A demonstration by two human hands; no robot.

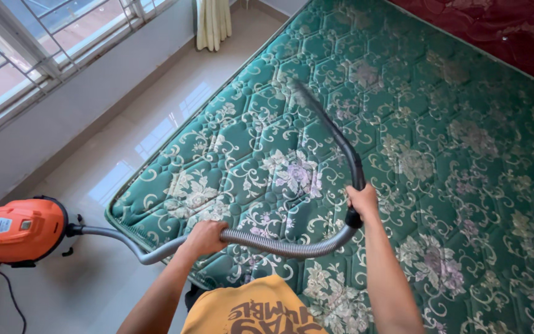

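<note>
Head view: left hand (205, 238) grips the grey hose (279, 246), right hand (362, 203) clasps the black wand (335, 133) over the green mattress (465, 154)

Pale glossy tiled floor (94, 291) at left, bright window reflection on it. Barred window (32, 43) upper left, above low grey wall (50, 130). Cream curtain (212, 21) hanging at top, its hem near floor, just beside mattress corner. Dark red patterned cloth (502, 31) at upper right, along mattress's far edge. Yellow shirt (248, 312) with dark print at bottom centre. Black cord (10, 297) trailing over floor at lower left.
</note>
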